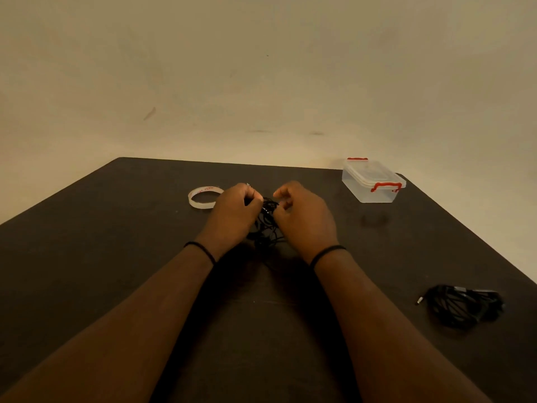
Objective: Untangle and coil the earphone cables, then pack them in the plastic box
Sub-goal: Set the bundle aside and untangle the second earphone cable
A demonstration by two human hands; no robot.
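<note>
A tangle of black earphone cable (266, 225) hangs between my two hands above the middle of the dark table (101, 228). My left hand (235, 213) pinches part of the cable near its top with curled fingers. My right hand (302, 213) grips the tangle from the right side, fingers curled round strands. A second bundle of black cable (462, 306) with a plug end lies on the table at the right. The clear plastic box (370, 183) with red clips stands at the far right corner, its lid on.
A roll of clear tape (203, 196) lies flat just left of my left hand. The table's far edge meets a plain beige wall. The right edge of the table runs close to the second cable bundle.
</note>
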